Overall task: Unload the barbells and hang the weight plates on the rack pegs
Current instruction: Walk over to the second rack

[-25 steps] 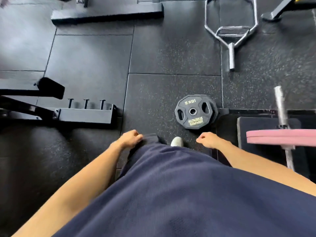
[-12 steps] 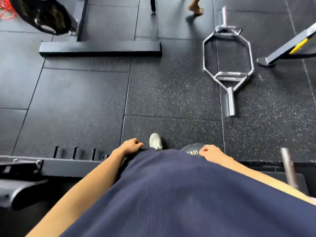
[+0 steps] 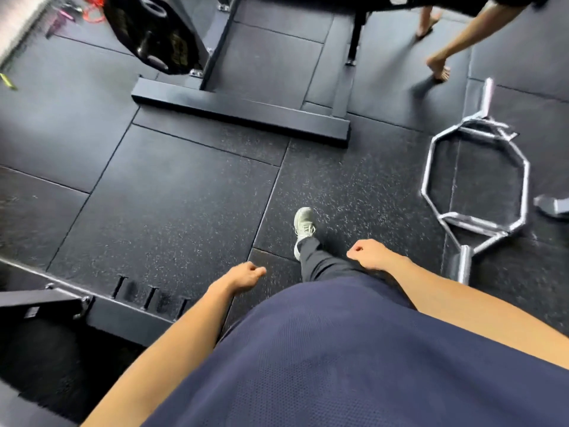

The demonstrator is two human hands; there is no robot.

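Far left, low down, a black frame base (image 3: 129, 315) with short upright pegs (image 3: 118, 286) sits right by the walking line, so an easy toe-stub. Up top left, loaded weight plates (image 3: 151, 35) hang on the plate rack (image 3: 240, 114), whose long foot juts across the floor. Left hand (image 3: 243, 277) and right hand (image 3: 369, 254) both swing loose, fingers lightly curled, each grip carrying nothing. The middle is open rubber floor (image 3: 172, 204), the best lane. Off right, the hex bar (image 3: 474, 192) lies flat, a real trip risk, and another person (image 3: 443, 60) walking up there could cross paths. No plate in hand yet.
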